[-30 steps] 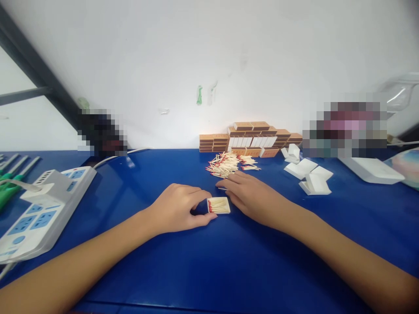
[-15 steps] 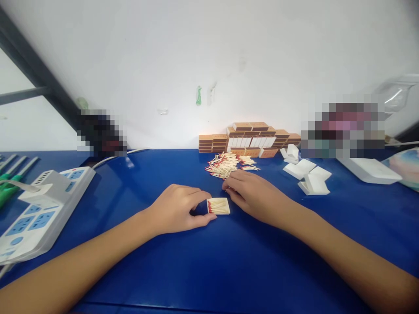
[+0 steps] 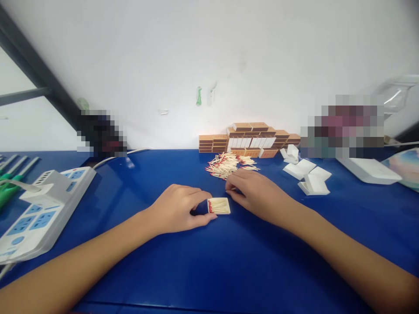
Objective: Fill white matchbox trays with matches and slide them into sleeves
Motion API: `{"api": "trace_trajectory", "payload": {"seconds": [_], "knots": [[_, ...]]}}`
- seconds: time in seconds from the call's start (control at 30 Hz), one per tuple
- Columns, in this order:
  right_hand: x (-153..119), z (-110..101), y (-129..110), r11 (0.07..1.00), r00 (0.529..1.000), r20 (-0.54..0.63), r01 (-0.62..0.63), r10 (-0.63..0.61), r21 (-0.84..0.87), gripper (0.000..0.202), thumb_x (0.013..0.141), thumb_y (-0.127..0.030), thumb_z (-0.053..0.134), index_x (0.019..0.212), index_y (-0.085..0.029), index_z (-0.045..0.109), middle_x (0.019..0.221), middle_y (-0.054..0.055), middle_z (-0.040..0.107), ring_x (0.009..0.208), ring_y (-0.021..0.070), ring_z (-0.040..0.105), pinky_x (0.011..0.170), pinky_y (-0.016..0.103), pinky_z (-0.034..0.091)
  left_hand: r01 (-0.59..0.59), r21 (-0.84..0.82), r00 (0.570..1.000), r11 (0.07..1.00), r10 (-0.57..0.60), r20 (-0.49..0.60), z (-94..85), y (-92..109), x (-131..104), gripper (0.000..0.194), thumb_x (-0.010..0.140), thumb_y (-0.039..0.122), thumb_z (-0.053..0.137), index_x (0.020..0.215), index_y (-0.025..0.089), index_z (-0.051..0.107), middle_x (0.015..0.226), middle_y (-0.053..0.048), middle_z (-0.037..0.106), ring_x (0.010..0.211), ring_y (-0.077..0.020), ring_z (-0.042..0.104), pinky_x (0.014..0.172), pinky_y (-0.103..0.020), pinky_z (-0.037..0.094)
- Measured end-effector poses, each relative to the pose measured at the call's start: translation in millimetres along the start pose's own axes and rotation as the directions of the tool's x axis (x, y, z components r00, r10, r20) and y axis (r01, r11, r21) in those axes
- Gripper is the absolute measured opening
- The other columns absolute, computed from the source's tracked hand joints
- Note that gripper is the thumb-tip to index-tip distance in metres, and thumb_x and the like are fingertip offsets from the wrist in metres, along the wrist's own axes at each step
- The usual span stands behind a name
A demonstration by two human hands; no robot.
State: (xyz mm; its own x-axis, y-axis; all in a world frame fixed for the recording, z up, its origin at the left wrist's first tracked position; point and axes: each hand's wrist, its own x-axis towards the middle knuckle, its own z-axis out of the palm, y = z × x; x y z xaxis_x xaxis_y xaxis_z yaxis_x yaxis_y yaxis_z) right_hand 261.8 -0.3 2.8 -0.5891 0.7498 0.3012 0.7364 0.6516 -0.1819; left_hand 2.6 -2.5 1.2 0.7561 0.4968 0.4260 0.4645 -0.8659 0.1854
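Note:
A small white matchbox tray [image 3: 226, 212] lies on the blue table, with several red-headed matches [image 3: 218, 205] in a row inside it, heads to the left. My left hand [image 3: 180, 208] grips the tray's left end between thumb and fingers. Just right of and above the tray is my right hand [image 3: 248, 189], its thumb and fingertips pinched together; anything between them is too small or hidden to make out. Beyond that hand lies a loose pile of matches [image 3: 224, 165] with red heads.
Closed matchboxes [image 3: 252, 140] are stacked against the wall. White empty trays [image 3: 314, 184] lie to the right, near a larger white box [image 3: 373, 170]. A power strip [image 3: 49, 218] with a plugged-in adapter and green-handled tools [image 3: 9, 187] occupy the left side.
My right hand has shifted very slightly to the right, its fingers still pinched. My left hand and the tray stay in place.

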Motion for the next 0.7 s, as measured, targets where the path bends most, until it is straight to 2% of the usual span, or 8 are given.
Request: {"api": "trace_trajectory", "payload": {"seconds": [0.2,0.27,0.37,0.53,0.7], "knots": [[-1.1,-0.6,0.8,0.999,1.0,-0.011,-0.016,0.016,-0.032,0.014,0.088,-0.006,0.064,0.086,-0.02,0.061,0.085,0.005,0.068,0.079,0.0206,0.06,0.072,0.032,0.044,0.001,-0.004,1.0,1.0,-0.001,0.01,-0.5,-0.1,-0.1,0.027,0.092,0.04,0.074,0.109,0.02,0.073,0.068,0.006,0.065,0.056,-0.0099,0.058,0.055,-0.024,0.04],[-1.0,-0.2,1.2,0.999,0.999,-0.034,0.007,-0.009,-0.036,0.013,0.092,-0.008,0.062,0.097,-0.019,0.067,0.092,0.007,0.071,0.085,0.0225,0.063,0.077,0.035,0.047,0.001,-0.005,1.0,1.0,-0.001,0.009,-0.5,-0.1,-0.1,0.027,0.092,0.04,0.074,0.109,0.02,0.072,0.069,0.006,0.065,0.056,-0.0099,0.059,0.055,-0.024,0.04],[-0.8,0.6,1.5,0.996,0.997,-0.054,0.056,-0.06,-0.064,0.023,0.099,-0.01,0.055,0.115,-0.017,0.071,0.1,0.011,0.072,0.094,0.0254,0.063,0.084,0.039,0.049,0.003,-0.002,1.0,1.0,-0.003,0.013,-0.3,0.0,-0.2,0.027,0.093,0.041,0.073,0.11,0.02,0.072,0.07,0.005,0.067,0.056,-0.01,0.059,0.056,-0.024,0.04],[-0.2,0.4,0.1,0.992,0.995,-0.05,0.077,-0.082,-0.096,0.022,0.101,-0.013,0.055,0.105,-0.017,0.076,0.094,0.01,0.069,0.089,0.0249,0.059,0.077,0.038,0.048,0.01,0.004,1.0,1.0,-0.01,0.016,0.5,0.5,-0.4,0.028,0.093,0.042,0.072,0.111,0.021,0.072,0.071,0.005,0.067,0.057,-0.0103,0.06,0.056,-0.024,0.04],[1.9,-4.0,-5.6,0.995,0.976,-0.196,0.095,-0.089,0.019,0.018,0.103,-0.018,0.057,0.099,-0.018,0.074,0.091,0.008,0.073,0.09,0.0241,0.06,0.082,0.039,0.049,0.061,0.051,0.998,0.997,-0.059,-0.037,0.8,-1.0,-0.1,0.029,0.095,0.045,0.07,0.11,0.02,0.073,0.069,0.005,0.066,0.057,-0.011,0.06,0.055,-0.025,0.039]]}}
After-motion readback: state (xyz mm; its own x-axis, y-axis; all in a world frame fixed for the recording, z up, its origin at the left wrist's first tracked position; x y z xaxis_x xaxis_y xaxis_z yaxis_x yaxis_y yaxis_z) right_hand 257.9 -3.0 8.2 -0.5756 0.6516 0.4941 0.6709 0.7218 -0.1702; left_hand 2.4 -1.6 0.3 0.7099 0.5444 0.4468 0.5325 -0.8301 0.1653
